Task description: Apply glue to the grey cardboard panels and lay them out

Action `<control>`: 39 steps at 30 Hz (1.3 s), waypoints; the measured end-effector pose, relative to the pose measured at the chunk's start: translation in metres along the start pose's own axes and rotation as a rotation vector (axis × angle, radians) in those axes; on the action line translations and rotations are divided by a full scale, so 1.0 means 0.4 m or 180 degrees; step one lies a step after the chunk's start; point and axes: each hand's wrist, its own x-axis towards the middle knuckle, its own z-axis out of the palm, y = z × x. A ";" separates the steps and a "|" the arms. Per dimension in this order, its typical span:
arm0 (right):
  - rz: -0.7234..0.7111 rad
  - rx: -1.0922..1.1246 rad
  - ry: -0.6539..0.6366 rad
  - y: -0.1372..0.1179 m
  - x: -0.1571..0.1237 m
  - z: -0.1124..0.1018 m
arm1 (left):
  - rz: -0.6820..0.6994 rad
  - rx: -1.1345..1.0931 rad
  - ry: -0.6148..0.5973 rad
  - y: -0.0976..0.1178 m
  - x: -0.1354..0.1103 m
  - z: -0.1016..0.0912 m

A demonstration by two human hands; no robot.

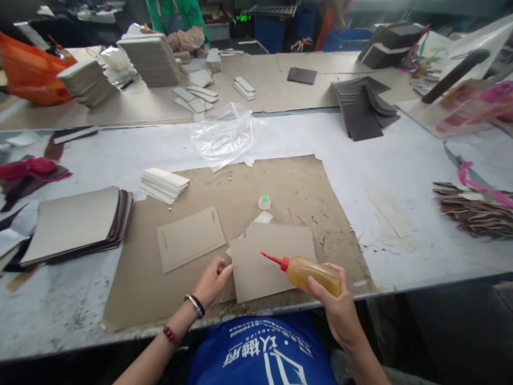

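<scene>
My right hand (331,291) is wrapped round a squeeze bottle (312,272) of amber liquid, its red nozzle pointing left. The bottle is tilted above a piece of grey-brown cardboard (264,267) that lies on others. Beside the left edge of that cardboard, my left hand (214,278) has its fingers curled together; whether they grip anything is hidden. Farther left lies a separate cardboard rectangle (191,239) with glossy strips along two of its edges. Just beyond the pieces sits a small white cap-like object (264,202) with a green bit on it.
Under the work spreads a large brown cardboard sheet (288,187). Folded white strips (164,184) and a stack of dark-edged boards (76,222) lie left. Clear plastic film (224,133) is behind; brown strips (473,211) are at right. Across the table stands a person in green (196,21).
</scene>
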 end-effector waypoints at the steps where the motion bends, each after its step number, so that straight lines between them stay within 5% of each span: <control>1: -0.0070 -0.0217 -0.0089 -0.009 0.000 0.027 | -0.0195 -0.0427 -0.0194 -0.025 -0.019 0.020; 5: -0.0525 -0.1044 -0.0320 -0.036 0.005 0.120 | -0.0443 -0.1454 -0.0290 -0.048 -0.038 0.086; 12: -0.1027 -0.1763 -0.0459 -0.042 0.033 0.188 | -0.0409 -0.1908 -0.0071 -0.052 0.004 0.089; 22: -0.1220 -0.2158 -0.0210 -0.052 0.068 0.233 | -0.0356 -0.2063 -0.0111 -0.067 0.032 0.099; 39: -0.1126 -0.2213 -0.0271 -0.063 0.055 0.225 | -0.0384 -0.2066 -0.0306 -0.054 0.029 0.081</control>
